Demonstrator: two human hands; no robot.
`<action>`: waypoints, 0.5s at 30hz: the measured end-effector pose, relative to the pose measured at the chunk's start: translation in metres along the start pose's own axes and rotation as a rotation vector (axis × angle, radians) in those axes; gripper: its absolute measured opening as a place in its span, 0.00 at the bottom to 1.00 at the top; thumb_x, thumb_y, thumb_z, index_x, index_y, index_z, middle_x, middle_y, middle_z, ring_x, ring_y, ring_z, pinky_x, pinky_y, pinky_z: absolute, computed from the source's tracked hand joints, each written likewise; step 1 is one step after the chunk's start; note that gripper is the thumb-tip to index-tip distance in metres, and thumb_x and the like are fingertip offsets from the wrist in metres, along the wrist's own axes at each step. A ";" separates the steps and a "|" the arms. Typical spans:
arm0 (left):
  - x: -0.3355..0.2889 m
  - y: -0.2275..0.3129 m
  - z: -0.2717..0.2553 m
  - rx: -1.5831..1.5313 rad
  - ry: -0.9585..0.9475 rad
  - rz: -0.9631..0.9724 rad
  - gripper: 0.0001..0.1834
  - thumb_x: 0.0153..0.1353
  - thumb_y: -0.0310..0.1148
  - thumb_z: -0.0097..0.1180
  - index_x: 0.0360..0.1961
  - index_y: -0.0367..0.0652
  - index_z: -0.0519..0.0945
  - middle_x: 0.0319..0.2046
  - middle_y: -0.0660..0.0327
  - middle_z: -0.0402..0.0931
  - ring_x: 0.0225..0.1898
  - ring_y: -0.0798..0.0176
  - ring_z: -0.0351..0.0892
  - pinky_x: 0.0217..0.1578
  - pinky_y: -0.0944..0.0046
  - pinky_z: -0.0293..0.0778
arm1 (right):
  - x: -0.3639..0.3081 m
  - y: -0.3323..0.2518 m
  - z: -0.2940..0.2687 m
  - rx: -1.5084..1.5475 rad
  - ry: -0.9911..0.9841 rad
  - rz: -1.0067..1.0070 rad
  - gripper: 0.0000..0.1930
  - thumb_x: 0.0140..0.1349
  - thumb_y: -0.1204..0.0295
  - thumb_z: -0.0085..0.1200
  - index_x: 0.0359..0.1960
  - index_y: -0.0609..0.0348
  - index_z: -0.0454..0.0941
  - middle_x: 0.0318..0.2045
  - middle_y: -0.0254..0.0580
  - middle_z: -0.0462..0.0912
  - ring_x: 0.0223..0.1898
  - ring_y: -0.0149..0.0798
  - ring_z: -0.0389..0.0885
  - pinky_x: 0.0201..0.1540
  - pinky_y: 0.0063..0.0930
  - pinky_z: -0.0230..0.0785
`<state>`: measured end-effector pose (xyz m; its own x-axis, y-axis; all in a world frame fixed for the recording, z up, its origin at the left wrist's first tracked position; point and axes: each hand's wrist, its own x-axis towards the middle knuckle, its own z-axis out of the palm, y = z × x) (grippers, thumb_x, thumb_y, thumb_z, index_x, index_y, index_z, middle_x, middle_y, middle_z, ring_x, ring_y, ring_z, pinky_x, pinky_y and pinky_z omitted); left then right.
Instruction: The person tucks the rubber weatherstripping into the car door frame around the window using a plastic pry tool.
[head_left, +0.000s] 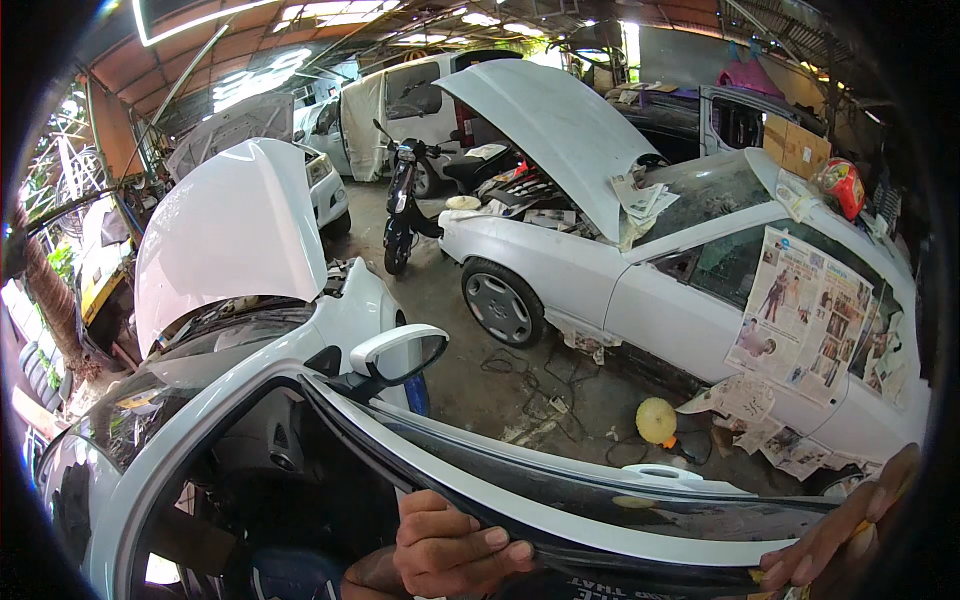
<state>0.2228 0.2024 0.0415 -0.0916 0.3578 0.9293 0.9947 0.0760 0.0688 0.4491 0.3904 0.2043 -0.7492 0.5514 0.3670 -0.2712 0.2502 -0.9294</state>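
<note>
A white car door frame (565, 518) with black trim (365, 448) along its inner edge slants across the lower part of the view, from the mirror corner down to the far right end; the left hand (455, 548) has its fingers curled and closed about the black trim, near the lower edge of the view, while the right hand (845, 530) lies against the frame's far right end, a bit of yellow showing at its fingers, and I cannot tell whether it grasps anything; at the front corner of the frame stands a white side mirror (400, 353), and beyond it rises the raised white hood (235, 220) of the same car; on the concrete floor (440, 310), past the door's outer edge, lie a round yellow pad (656, 420) and a dark cable (540, 388); farther off stands a second white car (560, 270), hood up, newspaper sheets (800, 310) over its side windows and a red helmet (843, 188) by the edge of its roof; beyond its front corner is a dark scooter (405, 205), with a white van (408, 92) behind
</note>
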 end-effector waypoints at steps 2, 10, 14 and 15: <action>0.000 -0.005 0.002 -0.025 -0.009 0.010 0.15 0.45 0.41 0.75 0.33 0.71 0.82 0.34 0.82 0.68 0.37 0.73 0.66 0.38 0.69 0.64 | 0.001 0.002 -0.002 -0.027 -0.022 -0.013 0.08 0.73 0.71 0.42 0.50 0.55 0.60 0.31 0.44 0.77 0.33 0.41 0.82 0.47 0.40 0.80; -0.008 -0.015 0.007 -0.057 0.068 0.065 0.16 0.45 0.41 0.75 0.36 0.72 0.83 0.35 0.82 0.69 0.37 0.74 0.66 0.38 0.69 0.62 | 0.005 0.005 -0.005 -0.027 -0.073 -0.054 0.08 0.73 0.71 0.42 0.50 0.55 0.60 0.31 0.45 0.79 0.34 0.42 0.84 0.45 0.40 0.82; 0.001 -0.013 0.005 -0.079 0.024 0.060 0.15 0.48 0.41 0.73 0.37 0.71 0.84 0.35 0.82 0.71 0.37 0.73 0.67 0.38 0.68 0.63 | 0.006 0.005 -0.009 -0.002 -0.095 -0.042 0.09 0.73 0.71 0.42 0.51 0.54 0.60 0.31 0.45 0.79 0.35 0.43 0.84 0.45 0.39 0.82; 0.004 -0.011 0.004 -0.069 -0.003 0.041 0.14 0.49 0.42 0.72 0.37 0.70 0.84 0.36 0.82 0.72 0.37 0.73 0.67 0.38 0.66 0.64 | 0.006 0.006 -0.009 -0.004 -0.097 -0.041 0.09 0.73 0.71 0.42 0.51 0.54 0.60 0.31 0.45 0.79 0.35 0.43 0.84 0.45 0.39 0.82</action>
<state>0.2117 0.2064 0.0428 -0.0505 0.3626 0.9306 0.9985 -0.0028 0.0553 0.4488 0.4020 0.2014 -0.7924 0.4612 0.3993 -0.3008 0.2740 -0.9135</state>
